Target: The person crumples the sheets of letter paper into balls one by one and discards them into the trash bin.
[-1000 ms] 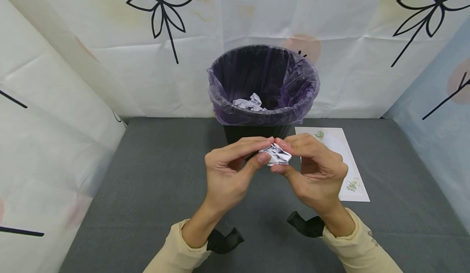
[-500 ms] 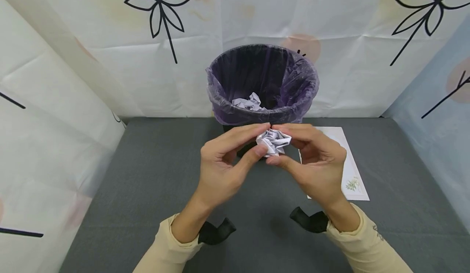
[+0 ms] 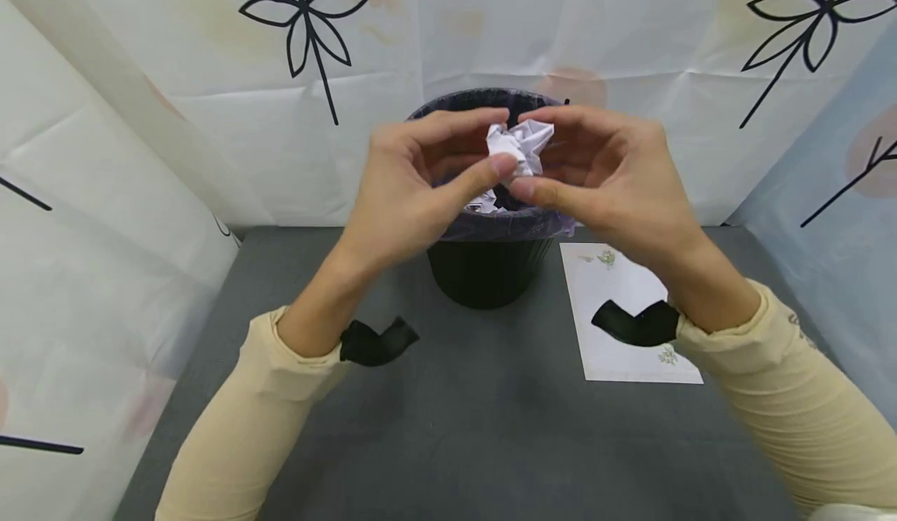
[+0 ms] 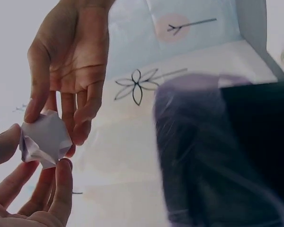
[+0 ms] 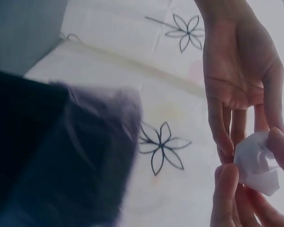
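A crumpled ball of white paper [image 3: 520, 147] is held up between both hands, over the black bin [image 3: 488, 276]. My left hand [image 3: 413, 182] pinches its left side between thumb and fingers. From the other side, my right hand [image 3: 620, 174] pinches it the same way, thumb below and fingers above. Both wrist views show the paper ball [image 4: 46, 138] between the two sets of fingertips. Inside the bin lies more crumpled paper [image 3: 483, 202], partly hidden behind the left thumb. The hands cover much of the bin's opening.
A translucent purple bag [image 5: 118, 109] lines the bin. A white sheet with small green plant prints [image 3: 596, 311] lies on the dark grey table [image 3: 448, 427], right of the bin and partly under the right forearm. Patterned white cloth [image 3: 175, 155] surrounds the table.
Both hands have risen and moved forward with the paper ball, from in front of the bin to over its opening. The bin and the sheet have stayed put.
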`<state>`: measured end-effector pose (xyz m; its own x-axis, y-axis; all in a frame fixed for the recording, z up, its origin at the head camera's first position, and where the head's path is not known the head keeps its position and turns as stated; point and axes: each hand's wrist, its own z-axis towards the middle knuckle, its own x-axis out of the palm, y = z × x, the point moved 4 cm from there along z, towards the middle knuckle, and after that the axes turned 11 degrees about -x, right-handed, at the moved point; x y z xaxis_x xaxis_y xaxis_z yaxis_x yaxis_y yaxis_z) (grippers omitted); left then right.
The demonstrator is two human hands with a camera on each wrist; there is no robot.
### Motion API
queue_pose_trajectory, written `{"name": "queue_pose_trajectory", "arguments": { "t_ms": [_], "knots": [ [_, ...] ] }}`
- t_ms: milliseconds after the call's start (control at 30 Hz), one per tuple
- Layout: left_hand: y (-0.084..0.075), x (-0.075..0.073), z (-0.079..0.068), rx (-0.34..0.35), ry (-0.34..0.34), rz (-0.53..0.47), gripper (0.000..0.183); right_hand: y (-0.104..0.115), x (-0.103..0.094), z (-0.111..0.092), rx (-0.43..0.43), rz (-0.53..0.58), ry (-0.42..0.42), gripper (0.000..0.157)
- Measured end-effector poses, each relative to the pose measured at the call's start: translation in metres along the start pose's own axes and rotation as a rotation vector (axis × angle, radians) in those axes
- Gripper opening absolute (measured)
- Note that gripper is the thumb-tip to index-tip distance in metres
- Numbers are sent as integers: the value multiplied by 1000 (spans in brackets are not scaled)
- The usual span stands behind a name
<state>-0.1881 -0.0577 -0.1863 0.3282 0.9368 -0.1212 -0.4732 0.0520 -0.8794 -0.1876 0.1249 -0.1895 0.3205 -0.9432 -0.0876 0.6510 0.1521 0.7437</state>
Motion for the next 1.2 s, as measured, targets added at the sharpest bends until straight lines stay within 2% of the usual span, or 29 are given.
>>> {"name": "queue_pose_trajectory", "arguments": {
  "t_ms": [100,267,433,600,700,867,1033,1200],
  "knots": [
    [-5,-7,21,-72,-23,-15,36,-2,-9,22,52,43,21,40],
    [-12,-19,51,-136,-51,39,39,-7,-25,56,73,91,70,38],
    [-12,-30,81,-181,-68,83,40,-12,-37,87,67,64,82,38],
    [-10,-35,102,-194,-86,108,40,-18,-44,106,115,2,51,40],
    [-8,-36,109,-221,-90,103,42,-21,-47,110,153,-55,32,43],
    [-2,-38,113,-273,-101,125,43,-29,-51,112,202,-37,-9,51],
    [6,-43,111,-347,-116,139,46,-37,-53,112,221,-31,-31,56],
    [12,-48,105,-366,-114,141,47,-41,-54,108,241,-119,-2,57]
  ]
}}
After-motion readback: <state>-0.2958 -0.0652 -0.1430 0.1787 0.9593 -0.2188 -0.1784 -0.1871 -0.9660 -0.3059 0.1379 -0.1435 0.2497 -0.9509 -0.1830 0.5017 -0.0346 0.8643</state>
